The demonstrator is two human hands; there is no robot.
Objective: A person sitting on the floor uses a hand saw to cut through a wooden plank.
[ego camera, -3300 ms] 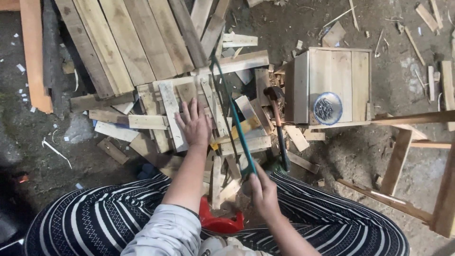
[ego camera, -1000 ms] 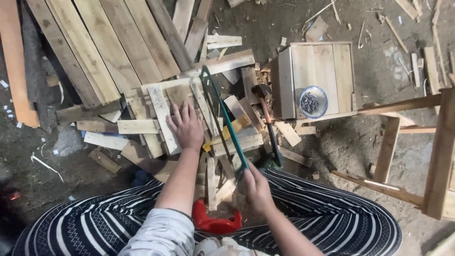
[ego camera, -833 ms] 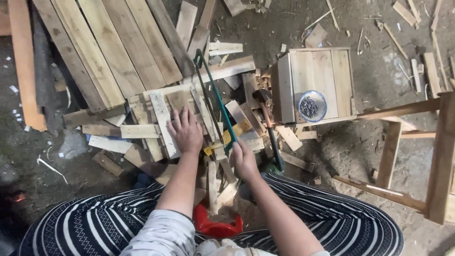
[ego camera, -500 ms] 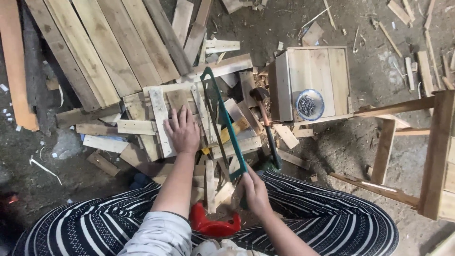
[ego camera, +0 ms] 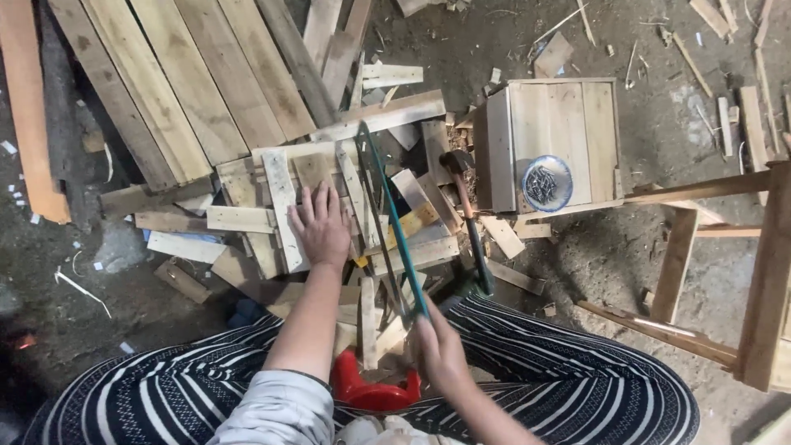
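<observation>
My left hand (ego camera: 321, 227) lies flat, fingers spread, on a small pallet-like piece of nailed wooden slats (ego camera: 280, 198). My right hand (ego camera: 437, 354) grips the handle of a green-framed hacksaw (ego camera: 395, 222), whose blade runs away from me across a narrow wooden strip (ego camera: 354, 185) beside my left hand. I sit low on a red stool (ego camera: 371, 391), with my black-and-white striped skirt (ego camera: 577, 371) spread around it.
A hammer (ego camera: 465, 210) leans among offcuts right of the saw. A wooden box (ego camera: 552, 140) carries a round dish of nails (ego camera: 547, 183). Long planks (ego camera: 165, 82) lie at upper left, a wooden frame (ego camera: 741, 272) stands at right, and scraps litter the dirt floor.
The saw went forward and came back toward me in a sawing stroke, my right hand moving with it. My left hand stayed pressed on the slats.
</observation>
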